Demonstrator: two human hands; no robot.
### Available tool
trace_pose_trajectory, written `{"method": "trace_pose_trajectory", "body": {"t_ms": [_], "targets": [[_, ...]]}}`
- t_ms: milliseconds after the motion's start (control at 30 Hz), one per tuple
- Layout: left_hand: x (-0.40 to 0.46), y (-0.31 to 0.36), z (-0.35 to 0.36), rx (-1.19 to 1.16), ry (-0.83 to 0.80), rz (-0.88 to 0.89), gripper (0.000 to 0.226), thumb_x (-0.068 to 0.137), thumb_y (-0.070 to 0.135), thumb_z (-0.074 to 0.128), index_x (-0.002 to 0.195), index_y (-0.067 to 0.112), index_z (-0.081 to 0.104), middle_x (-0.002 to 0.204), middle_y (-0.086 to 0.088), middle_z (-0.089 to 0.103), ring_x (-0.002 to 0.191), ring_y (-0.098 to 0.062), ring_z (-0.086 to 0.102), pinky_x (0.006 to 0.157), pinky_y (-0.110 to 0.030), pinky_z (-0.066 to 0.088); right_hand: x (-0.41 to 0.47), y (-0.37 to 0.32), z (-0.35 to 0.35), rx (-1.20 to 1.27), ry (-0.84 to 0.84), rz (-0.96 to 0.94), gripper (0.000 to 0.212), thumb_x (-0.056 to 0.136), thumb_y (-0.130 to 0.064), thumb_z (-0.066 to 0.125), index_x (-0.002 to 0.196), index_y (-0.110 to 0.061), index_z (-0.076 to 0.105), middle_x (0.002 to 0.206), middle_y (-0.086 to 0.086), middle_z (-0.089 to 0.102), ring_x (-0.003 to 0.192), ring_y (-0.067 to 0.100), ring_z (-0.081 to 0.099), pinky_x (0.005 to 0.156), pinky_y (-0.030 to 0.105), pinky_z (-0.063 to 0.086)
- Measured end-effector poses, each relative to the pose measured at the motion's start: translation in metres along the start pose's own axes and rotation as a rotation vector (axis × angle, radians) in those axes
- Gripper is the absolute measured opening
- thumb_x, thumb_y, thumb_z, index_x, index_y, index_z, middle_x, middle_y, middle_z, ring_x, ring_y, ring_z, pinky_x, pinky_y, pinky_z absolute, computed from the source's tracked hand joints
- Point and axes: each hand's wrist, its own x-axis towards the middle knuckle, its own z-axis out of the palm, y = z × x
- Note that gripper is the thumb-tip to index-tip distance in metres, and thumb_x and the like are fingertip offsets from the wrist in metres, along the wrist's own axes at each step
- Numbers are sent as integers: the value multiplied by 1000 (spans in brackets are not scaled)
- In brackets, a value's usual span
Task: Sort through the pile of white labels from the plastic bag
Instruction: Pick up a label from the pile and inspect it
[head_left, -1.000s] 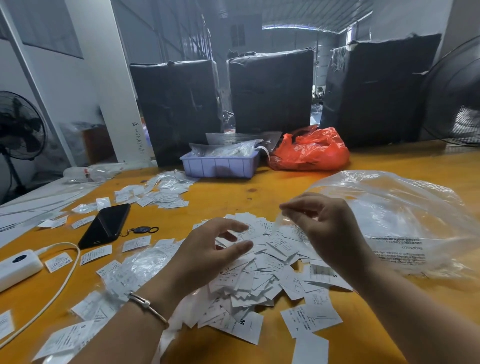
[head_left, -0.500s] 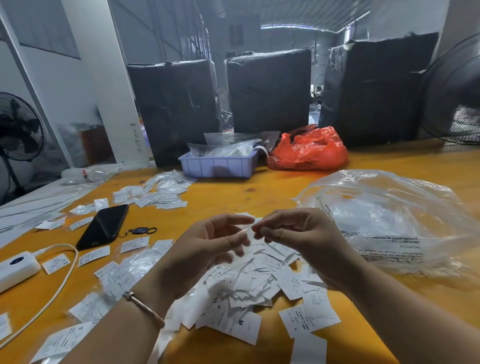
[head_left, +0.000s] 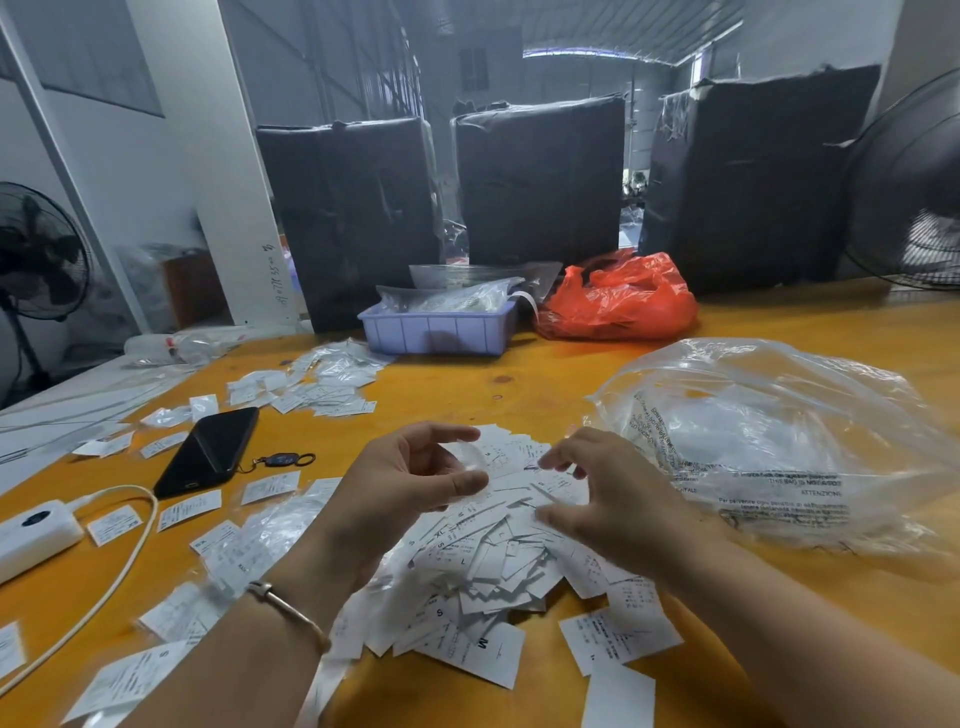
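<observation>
A pile of white labels (head_left: 483, 571) printed with size letters lies on the yellow table in front of me. The clear plastic bag (head_left: 779, 447) lies crumpled just right of the pile. My left hand (head_left: 410, 478) hovers over the pile's left side with curved fingers; a blurred white label (head_left: 469, 458) sits between its thumb and forefinger. My right hand (head_left: 597, 493) hangs over the pile's right side, fingers spread and pointing down at the labels, holding nothing.
A black phone (head_left: 208, 449) with a key fob, a white power bank (head_left: 31, 530) with its cable, and scattered labels lie to the left. A lilac tray (head_left: 436, 330), an orange bag (head_left: 618, 301) and black wrapped bales stand at the back.
My hands met over the pile with one label between them, then parted. The right hand has dropped back toward the pile; the left keeps the label.
</observation>
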Motion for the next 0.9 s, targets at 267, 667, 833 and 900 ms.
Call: {"method": "trace_pose_trajectory", "body": {"t_ms": [267,667,833,900], "targets": [[-2,1,3,51,-3,-47,35,80,8,76,112,18,67,87,-5,77,71,-12,68,69,-28,49,-1,-4,5,-84,-114,-40,19,84,-38,70,101,-30,66,107,-12,56,101,9,51,86,31,46],[-3,1,1,56,-18,-60,24,76,-2,76,94,13,77,81,-11,72,77,-17,69,73,-25,57,2,-2,5,-104,-130,-24,34,86,-39,67,118,-28,60,118,-10,57,104,9,52,92,31,44],[-4,3,2,136,-23,-35,16,82,2,71,84,16,77,83,-7,73,68,-3,60,70,-27,44,1,-1,4,86,-101,79,38,82,-28,74,117,-26,59,108,-7,55,93,10,51,85,29,47],[-4,4,1,102,-33,-31,16,80,0,72,79,15,75,77,-4,70,67,-8,60,67,-24,47,1,0,3,117,-53,84,20,83,-26,72,102,-22,65,97,-6,59,87,11,55,79,30,50]]}}
